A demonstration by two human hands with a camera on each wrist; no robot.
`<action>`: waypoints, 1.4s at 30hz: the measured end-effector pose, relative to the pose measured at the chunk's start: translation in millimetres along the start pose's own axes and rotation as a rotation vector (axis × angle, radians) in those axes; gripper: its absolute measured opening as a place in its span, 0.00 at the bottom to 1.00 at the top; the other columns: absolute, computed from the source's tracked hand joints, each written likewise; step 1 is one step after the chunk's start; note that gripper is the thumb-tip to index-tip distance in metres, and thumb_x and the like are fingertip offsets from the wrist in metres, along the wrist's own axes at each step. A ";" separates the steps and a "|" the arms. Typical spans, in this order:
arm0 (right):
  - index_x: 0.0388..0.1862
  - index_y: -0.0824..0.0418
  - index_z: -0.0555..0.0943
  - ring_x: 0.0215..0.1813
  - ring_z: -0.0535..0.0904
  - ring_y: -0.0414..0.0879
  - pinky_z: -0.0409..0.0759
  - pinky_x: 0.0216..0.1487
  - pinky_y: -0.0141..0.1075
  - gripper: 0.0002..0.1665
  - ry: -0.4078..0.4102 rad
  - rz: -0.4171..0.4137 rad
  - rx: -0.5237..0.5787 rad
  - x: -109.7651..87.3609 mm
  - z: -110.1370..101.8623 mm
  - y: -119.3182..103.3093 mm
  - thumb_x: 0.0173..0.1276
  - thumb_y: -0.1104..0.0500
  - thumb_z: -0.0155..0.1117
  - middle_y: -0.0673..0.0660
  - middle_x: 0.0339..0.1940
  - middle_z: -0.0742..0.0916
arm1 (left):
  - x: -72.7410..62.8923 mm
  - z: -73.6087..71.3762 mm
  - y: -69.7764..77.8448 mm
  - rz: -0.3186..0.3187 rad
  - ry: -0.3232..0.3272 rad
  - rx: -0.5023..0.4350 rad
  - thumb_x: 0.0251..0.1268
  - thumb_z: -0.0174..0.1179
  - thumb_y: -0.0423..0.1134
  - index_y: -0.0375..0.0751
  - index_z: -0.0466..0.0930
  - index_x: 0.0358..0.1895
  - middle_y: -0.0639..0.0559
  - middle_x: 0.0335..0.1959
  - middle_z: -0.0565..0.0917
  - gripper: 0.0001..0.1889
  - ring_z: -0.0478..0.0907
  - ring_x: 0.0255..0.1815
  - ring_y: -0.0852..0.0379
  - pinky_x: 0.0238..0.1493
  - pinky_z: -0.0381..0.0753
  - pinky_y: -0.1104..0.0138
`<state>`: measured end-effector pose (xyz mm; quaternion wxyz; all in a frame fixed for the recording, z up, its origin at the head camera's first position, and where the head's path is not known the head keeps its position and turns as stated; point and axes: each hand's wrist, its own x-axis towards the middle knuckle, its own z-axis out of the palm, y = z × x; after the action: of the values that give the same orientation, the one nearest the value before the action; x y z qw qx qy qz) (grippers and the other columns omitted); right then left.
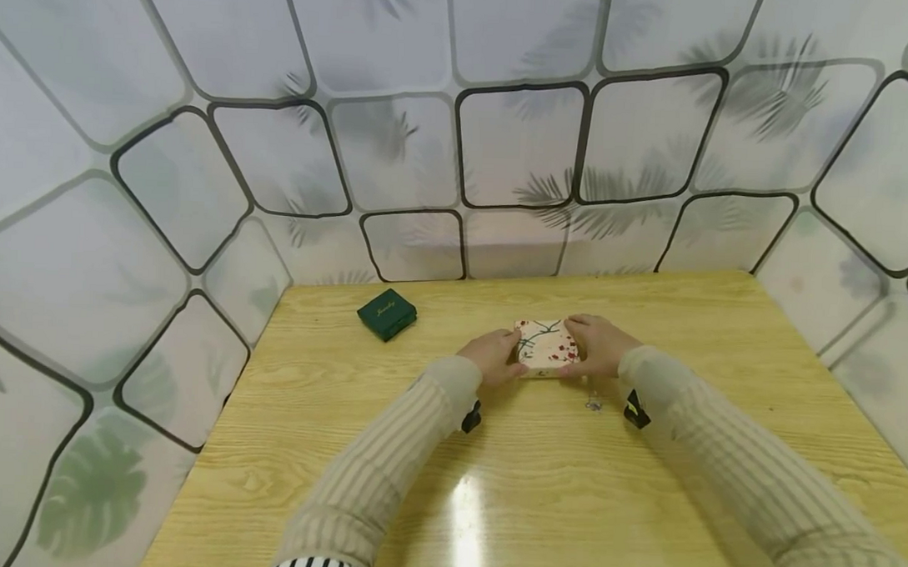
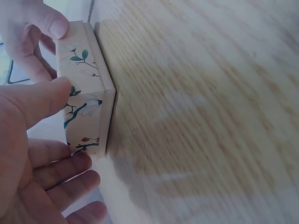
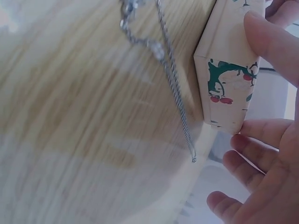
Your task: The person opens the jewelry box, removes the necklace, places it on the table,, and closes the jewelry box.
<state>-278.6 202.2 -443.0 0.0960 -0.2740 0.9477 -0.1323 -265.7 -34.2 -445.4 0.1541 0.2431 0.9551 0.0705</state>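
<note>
A cream gift box (image 1: 545,345) printed with red blossoms and green branches lies on the table. My left hand (image 1: 491,356) grips its left end, thumb on the near side and index finger at the far corner; the other fingers spread loose in the left wrist view. At the opposite end my right hand (image 1: 600,345) holds the box the same way, its thumb (image 3: 268,39) against the near side. Close to the right hand, a thin silver chain (image 3: 176,95) with a shiny piece (image 1: 594,403) at one end rests on the wood. The box's inside is hidden.
A dark green jewelry box (image 1: 388,313) with gold lettering sits at the back left of the wooden table (image 1: 329,413). Behind and at both sides hangs a patterned cloth (image 1: 398,165) that meets the table's edges.
</note>
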 end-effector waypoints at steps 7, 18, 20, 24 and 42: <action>0.73 0.73 0.56 0.72 0.55 0.68 0.54 0.70 0.58 0.62 -0.005 0.030 -0.011 2.8 -1.4 10.7 0.56 0.33 0.68 0.71 0.73 0.61 | 6.8 1.5 2.3 0.003 0.023 -0.022 0.72 0.48 0.58 0.44 0.48 0.77 0.48 0.74 0.60 0.38 0.58 0.73 0.54 0.71 0.58 0.64; 0.74 0.73 0.55 0.72 0.55 0.68 0.54 0.70 0.58 0.65 -0.009 0.027 -0.025 11.1 -0.5 24.5 0.55 0.29 0.65 0.72 0.73 0.61 | 16.1 3.5 4.2 -0.005 0.050 -0.019 0.73 0.46 0.57 0.44 0.48 0.77 0.49 0.73 0.61 0.36 0.60 0.72 0.55 0.70 0.60 0.65; 0.74 0.72 0.55 0.72 0.55 0.68 0.54 0.70 0.58 0.65 -0.009 0.030 -0.024 13.0 0.3 27.1 0.54 0.28 0.65 0.71 0.73 0.61 | 17.3 4.2 3.9 -0.008 0.057 -0.024 0.73 0.46 0.56 0.45 0.49 0.77 0.49 0.73 0.61 0.36 0.59 0.72 0.55 0.70 0.59 0.65; 0.74 0.72 0.56 0.72 0.55 0.68 0.55 0.70 0.59 0.66 -0.012 0.041 -0.012 16.7 0.7 29.5 0.54 0.27 0.64 0.71 0.73 0.61 | 20.1 5.8 2.5 -0.024 0.061 -0.046 0.73 0.46 0.56 0.46 0.49 0.77 0.50 0.74 0.60 0.35 0.58 0.73 0.55 0.70 0.59 0.64; 0.73 0.68 0.61 0.71 0.59 0.67 0.58 0.68 0.58 0.65 0.018 0.066 0.019 27.9 5.6 39.1 0.49 0.27 0.69 0.69 0.72 0.64 | 21.0 6.3 -1.5 -0.038 0.063 -0.083 0.74 0.45 0.55 0.47 0.47 0.77 0.50 0.74 0.59 0.35 0.58 0.73 0.55 0.71 0.58 0.64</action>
<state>-319.8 217.8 -463.2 0.0943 -0.2404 0.9558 -0.1406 -281.8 -24.9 -457.1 0.1351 0.2159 0.9602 0.1148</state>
